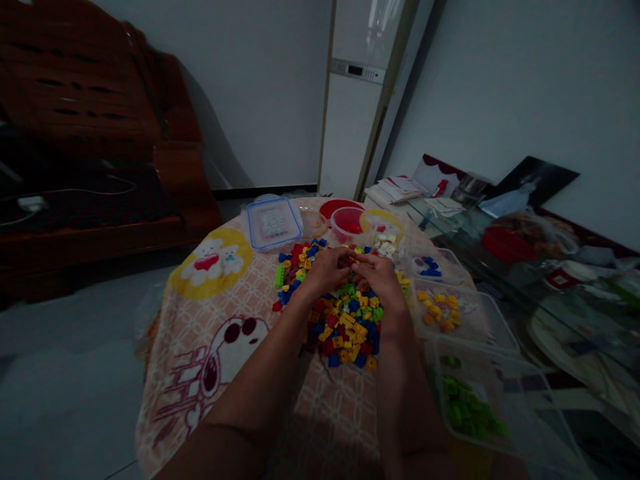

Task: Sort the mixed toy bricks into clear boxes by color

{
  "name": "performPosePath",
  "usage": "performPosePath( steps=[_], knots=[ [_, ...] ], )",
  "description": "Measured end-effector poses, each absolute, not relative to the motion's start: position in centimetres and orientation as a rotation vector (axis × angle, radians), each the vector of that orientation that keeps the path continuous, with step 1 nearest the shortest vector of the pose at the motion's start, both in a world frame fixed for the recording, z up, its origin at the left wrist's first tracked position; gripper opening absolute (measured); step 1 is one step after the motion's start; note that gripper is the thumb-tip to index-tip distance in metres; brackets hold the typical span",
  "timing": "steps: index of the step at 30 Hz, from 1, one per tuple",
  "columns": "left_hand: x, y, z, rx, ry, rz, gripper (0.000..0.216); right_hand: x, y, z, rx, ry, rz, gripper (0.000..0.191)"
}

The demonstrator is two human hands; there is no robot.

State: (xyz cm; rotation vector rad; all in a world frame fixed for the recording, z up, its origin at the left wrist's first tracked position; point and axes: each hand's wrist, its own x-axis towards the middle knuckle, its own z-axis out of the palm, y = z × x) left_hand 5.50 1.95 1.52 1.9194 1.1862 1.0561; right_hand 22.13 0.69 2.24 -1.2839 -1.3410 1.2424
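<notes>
A heap of small coloured bricks (345, 320), red, blue, yellow and green, lies in the middle of a table under a cartoon-print cloth (215, 333). My left hand (327, 267) and my right hand (377, 273) meet over the far part of the heap, fingers curled together and pinching some small pieces that I cannot make out. Both forearms reach in from the bottom edge.
Clear tubs stand along the right: green bricks (467, 407), yellow bricks (440, 310), blue bricks (430, 267). At the back sit a red bowl (347, 223), a white-brick tub (385, 240) and a blue-rimmed lid (273, 222). A cluttered glass table (550, 280) lies to the right.
</notes>
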Motion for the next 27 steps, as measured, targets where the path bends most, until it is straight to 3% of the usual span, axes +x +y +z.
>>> performPosePath(
  steps=[13,17,23,27],
  knots=[
    [-1.3,3.0,1.2,1.552,1.435,1.368,0.032,22.9,2.7,1.1,-1.268,-1.086,0.906,0.029],
    [-1.3,3.1,1.0,1.487,1.386,1.393,0.03,21.8,6.6,3.1,-1.303,-1.075,0.826,0.022],
    [-1.4,3.0,0.9,1.412,1.335,1.431,0.028,21.8,12.6,7.2,-1.484,-1.244,0.572,0.032],
    [-1.8,2.9,0.9,1.332,1.32,1.472,0.024,24.3,14.0,7.2,-1.738,-1.425,0.464,0.022]
  ],
)
